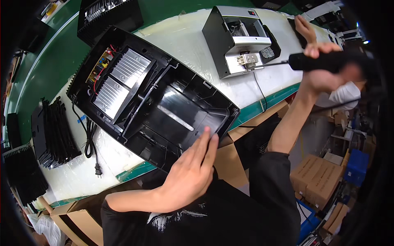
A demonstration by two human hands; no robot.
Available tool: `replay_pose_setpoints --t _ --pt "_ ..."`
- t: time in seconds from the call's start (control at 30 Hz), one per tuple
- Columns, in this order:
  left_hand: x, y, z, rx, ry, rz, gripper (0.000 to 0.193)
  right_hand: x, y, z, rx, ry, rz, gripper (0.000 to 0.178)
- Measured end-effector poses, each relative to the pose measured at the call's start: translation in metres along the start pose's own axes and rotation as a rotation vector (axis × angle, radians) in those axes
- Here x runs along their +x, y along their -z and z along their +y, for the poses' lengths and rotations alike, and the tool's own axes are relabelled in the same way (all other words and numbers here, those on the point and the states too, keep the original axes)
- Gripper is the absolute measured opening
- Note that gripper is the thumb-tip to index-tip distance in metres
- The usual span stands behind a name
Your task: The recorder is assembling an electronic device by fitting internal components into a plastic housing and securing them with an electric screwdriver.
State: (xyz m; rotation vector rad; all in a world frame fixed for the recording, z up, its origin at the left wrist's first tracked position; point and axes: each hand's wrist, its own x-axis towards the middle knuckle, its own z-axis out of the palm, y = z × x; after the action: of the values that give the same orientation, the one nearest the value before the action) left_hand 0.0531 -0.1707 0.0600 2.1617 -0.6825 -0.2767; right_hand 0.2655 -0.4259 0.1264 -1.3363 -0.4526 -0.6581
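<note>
My left hand (189, 174) lies with fingers stretched out on the near right end of a large black plastic housing (193, 100), holding nothing. Inside the housing's far left part sit silver finned heat sinks (123, 82) and a small circuit board (98, 69) with red wires. My right hand (322, 80) is wrapped round a black electric screwdriver (301, 62), held level at the right. Its long bit points left, and the tip is at the metal outlet (247, 60) of a grey and black screw feeder (221, 45); whether they touch I cannot tell.
A tray of screws (269, 52) is beside the feeder. On the white-covered table (172, 33) lie a coiled power cord (89, 139) and a row of black plastic parts (53, 133). A co-worker's hand (304, 29) shows at upper right. Cardboard boxes (316, 180) stand below right.
</note>
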Motion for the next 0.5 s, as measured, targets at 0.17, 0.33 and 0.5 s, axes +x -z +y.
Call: replay_pose_setpoints --t 0.17,0.33,0.5 --pt "-0.006 -0.022 -0.015 0.209 0.010 0.205 0.070 0.034 -0.040 0.021 -0.265 0.120 0.031 0.044" --pt "-0.026 -0.005 -0.021 0.136 -0.065 0.144 0.066 0.027 -0.099 0.011 -0.350 0.065 0.095 0.061" --pt "-0.063 0.018 -0.034 0.107 -0.139 0.040 0.060 0.025 -0.112 0.008 -0.426 -0.004 0.080 0.069"
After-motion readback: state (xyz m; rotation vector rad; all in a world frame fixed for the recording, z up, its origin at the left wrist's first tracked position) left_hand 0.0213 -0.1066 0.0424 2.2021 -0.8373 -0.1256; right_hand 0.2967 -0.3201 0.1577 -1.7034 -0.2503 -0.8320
